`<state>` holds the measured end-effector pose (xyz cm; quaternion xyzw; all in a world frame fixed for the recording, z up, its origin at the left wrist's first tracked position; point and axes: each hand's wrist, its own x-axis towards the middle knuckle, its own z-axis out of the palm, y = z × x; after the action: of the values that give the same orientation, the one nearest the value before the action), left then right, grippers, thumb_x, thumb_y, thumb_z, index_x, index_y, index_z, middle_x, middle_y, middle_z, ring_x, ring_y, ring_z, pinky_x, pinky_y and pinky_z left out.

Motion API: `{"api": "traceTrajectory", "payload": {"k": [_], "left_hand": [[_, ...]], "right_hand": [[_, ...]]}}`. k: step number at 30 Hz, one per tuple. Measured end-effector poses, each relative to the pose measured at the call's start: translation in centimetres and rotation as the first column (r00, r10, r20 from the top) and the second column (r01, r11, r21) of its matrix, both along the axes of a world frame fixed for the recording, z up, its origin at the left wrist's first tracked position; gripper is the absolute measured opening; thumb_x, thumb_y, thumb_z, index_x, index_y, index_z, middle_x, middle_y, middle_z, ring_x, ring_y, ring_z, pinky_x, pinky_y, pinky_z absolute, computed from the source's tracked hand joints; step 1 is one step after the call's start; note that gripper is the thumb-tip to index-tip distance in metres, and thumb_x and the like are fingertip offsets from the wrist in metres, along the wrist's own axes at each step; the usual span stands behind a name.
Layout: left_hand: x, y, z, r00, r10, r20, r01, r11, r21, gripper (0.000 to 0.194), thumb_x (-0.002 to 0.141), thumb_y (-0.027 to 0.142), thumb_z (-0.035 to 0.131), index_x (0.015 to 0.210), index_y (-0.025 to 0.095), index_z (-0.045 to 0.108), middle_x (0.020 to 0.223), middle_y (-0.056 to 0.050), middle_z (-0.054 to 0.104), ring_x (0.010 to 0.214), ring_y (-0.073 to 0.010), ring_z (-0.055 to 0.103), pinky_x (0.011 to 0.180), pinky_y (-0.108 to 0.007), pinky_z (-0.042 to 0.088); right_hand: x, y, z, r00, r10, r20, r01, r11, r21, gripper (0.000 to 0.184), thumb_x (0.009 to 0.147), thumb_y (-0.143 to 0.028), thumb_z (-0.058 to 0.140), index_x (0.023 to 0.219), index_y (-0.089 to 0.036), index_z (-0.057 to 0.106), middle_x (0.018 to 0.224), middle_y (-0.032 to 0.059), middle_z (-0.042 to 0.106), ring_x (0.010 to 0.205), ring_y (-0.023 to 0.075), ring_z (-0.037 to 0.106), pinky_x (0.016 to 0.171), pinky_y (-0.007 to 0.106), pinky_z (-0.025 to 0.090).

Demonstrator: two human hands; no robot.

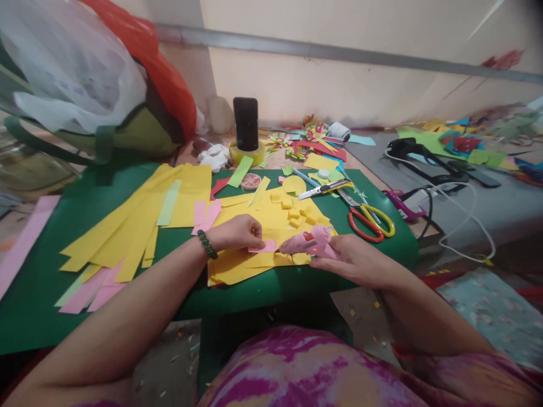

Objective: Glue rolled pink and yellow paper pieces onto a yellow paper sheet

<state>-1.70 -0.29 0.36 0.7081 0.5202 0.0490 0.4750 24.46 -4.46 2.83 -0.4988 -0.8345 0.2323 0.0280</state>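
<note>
My right hand (pixel 354 259) is wrapped round a pink glue gun (pixel 306 243), whose nozzle points left and shows a small red light on its side. The nozzle tip is at the right end of a small pink paper strip (pixel 265 247); whether it touches I cannot tell. My left hand (pixel 240 232), with a dark green bead bracelet at the wrist, pinches the strip's left end. Under both lie yellow paper sheets (pixel 246 261), with several small folded yellow pieces (pixel 293 215) just behind.
Scissors (pixel 368 223) with red and yellow handles and a utility knife (pixel 324 189) lie right of the sheets. Yellow strips (pixel 127 226) fan out at left. A phone (pixel 246 124) stands upright on a tape roll (pixel 254 154) at the back. Bags (pixel 139 113) fill the back left.
</note>
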Motion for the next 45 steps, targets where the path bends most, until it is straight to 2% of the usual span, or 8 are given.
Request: {"api": "traceTrajectory", "payload": {"k": [7, 12, 23, 26, 28, 34, 39, 45], "left_hand": [[-0.6, 0.2, 0.4, 0.999, -0.017, 0.05, 0.018, 1.0, -0.014, 0.016, 0.063, 0.03, 0.063, 0.056, 0.016, 0.057, 0.051, 0.0, 0.06, 0.05, -0.0122, 0.055, 0.047, -0.021, 0.035], [-1.6, -0.1, 2.4, 0.957, 0.147, 0.249, -0.131, 0.988, -0.082, 0.03, 0.067, 0.044, 0.069, 0.075, 0.017, 0.059, 0.065, -0.001, 0.066, 0.061, -0.0143, 0.062, 0.054, -0.021, 0.042], [-1.4, 0.1, 2.1, 0.681, 0.44, 0.585, -0.426, 0.888, -0.172, 0.037, 0.054, 0.037, 0.083, 0.066, 0.016, 0.055, 0.061, 0.006, 0.05, 0.051, -0.0047, 0.041, 0.048, -0.019, 0.033], [-1.0, 0.0, 2.0, 0.632, 0.486, 0.604, -0.433, 0.868, -0.245, 0.038, 0.052, 0.035, 0.083, 0.068, 0.017, 0.053, 0.063, 0.004, 0.054, 0.055, -0.0065, 0.05, 0.052, -0.02, 0.04], [-0.8, 0.0, 1.8, 0.641, 0.478, 0.6, -0.406, 0.875, -0.263, 0.037, 0.054, 0.034, 0.082, 0.069, 0.017, 0.053, 0.062, 0.004, 0.055, 0.055, -0.0074, 0.054, 0.053, -0.02, 0.043], [0.0, -0.4, 1.1, 0.728, 0.411, 0.548, -0.267, 0.907, -0.326, 0.035, 0.059, 0.035, 0.081, 0.073, 0.016, 0.055, 0.058, 0.004, 0.058, 0.052, -0.0085, 0.06, 0.052, -0.019, 0.044], [0.4, -0.7, 1.2, 0.768, 0.366, 0.525, -0.209, 0.919, -0.336, 0.037, 0.058, 0.039, 0.082, 0.073, 0.015, 0.059, 0.06, 0.001, 0.064, 0.054, -0.0092, 0.062, 0.054, -0.019, 0.043], [0.8, -0.8, 1.0, 0.8, 0.341, 0.494, -0.287, 0.94, -0.184, 0.035, 0.064, 0.046, 0.075, 0.072, 0.013, 0.067, 0.062, -0.002, 0.066, 0.055, -0.0114, 0.062, 0.057, -0.021, 0.046]], "right_hand": [[2.7, -0.3, 0.0, 0.874, -0.296, -0.385, 0.304, 0.952, -0.041, 0.052, 0.073, -0.069, 0.054, 0.053, -0.022, 0.048, 0.045, -0.0006, 0.042, 0.043, 0.0139, 0.04, 0.044, 0.028, 0.029], [5.0, 2.6, -2.5, 0.625, -0.545, -0.558, 0.729, 0.664, 0.168, 0.048, 0.072, -0.066, 0.056, 0.052, -0.023, 0.048, 0.045, 0.0028, 0.049, 0.046, 0.0176, 0.047, 0.046, 0.03, 0.035], [5.0, 5.1, -4.9, 0.783, -0.618, -0.07, 0.6, 0.722, 0.346, 0.048, 0.086, -0.059, 0.045, 0.069, -0.018, 0.062, 0.06, 0.0078, 0.063, 0.063, 0.023, 0.059, 0.054, 0.03, 0.036], [5.1, 3.3, -3.9, 0.726, -0.651, -0.222, 0.672, 0.604, 0.427, 0.047, 0.08, -0.065, 0.053, 0.076, -0.019, 0.063, 0.067, 0.0064, 0.065, 0.06, 0.0215, 0.058, 0.053, 0.03, 0.037], [4.3, 1.9, -3.4, 0.745, -0.544, -0.386, 0.663, 0.547, 0.511, 0.042, 0.082, -0.06, 0.056, 0.082, -0.019, 0.064, 0.07, 0.0061, 0.066, 0.058, 0.0188, 0.058, 0.055, 0.03, 0.041], [-2.4, 1.1, -4.0, 0.931, 0.258, -0.259, 0.011, 0.688, 0.725, 0.027, 0.095, -0.023, 0.044, 0.101, -0.025, 0.07, 0.093, 0.0065, 0.069, 0.073, 0.0133, 0.062, 0.062, 0.023, 0.048], [-5.3, 2.4, -4.9, 0.866, 0.423, -0.266, -0.065, 0.623, 0.779, 0.026, 0.095, -0.02, 0.048, 0.095, -0.025, 0.073, 0.081, 0.0042, 0.065, 0.067, 0.0111, 0.058, 0.058, 0.02, 0.045], [-5.5, 2.8, -5.2, 0.671, 0.374, -0.64, 0.051, 0.838, 0.543, 0.028, 0.094, -0.036, 0.052, 0.086, -0.021, 0.073, 0.076, 0.0041, 0.062, 0.066, 0.0115, 0.056, 0.06, 0.022, 0.047]]}}
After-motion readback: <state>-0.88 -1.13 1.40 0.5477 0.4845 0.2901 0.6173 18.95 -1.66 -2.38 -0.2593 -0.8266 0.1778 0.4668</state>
